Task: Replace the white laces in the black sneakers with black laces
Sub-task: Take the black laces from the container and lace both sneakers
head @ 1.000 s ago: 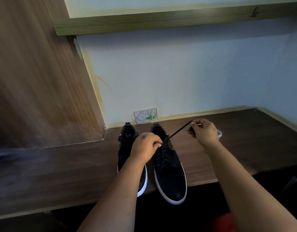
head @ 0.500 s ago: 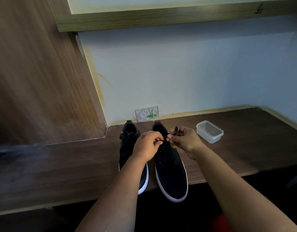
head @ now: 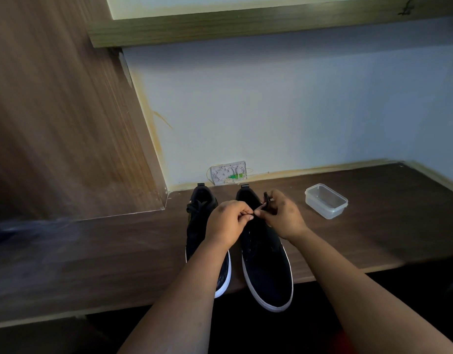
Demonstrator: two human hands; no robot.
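Two black sneakers stood side by side on the dark wooden bench (head: 373, 241), heels toward the back edge and toes jutting over the front edge. The left sneaker (head: 198, 226) already showed black lacing near its collar, though the left forearm hid much of its length. Over the right sneaker (head: 267, 267) both hands met. The left hand (head: 226, 223) had its fingers curled, the thumb and forefinger pinching a thin stretch of black lace (head: 264, 204). The right hand (head: 281, 215) pinched the same lace just beside it, and a short dark loop of it stuck up between the fingers near the shoe's tongue. Where the lace entered the eyelets I could not make out; the hands covered that part, and black on black swallowed the rest.

Toward the bench's right end, well apart from the shoes, sat a clear plastic container (head: 325, 201) with no lid. Against the wall at the back edge, just behind the heels, was a small white wall box (head: 229, 172) with something green inside, too small to read. A wooden panel (head: 62, 111) rose at the bench's left end, blurred.
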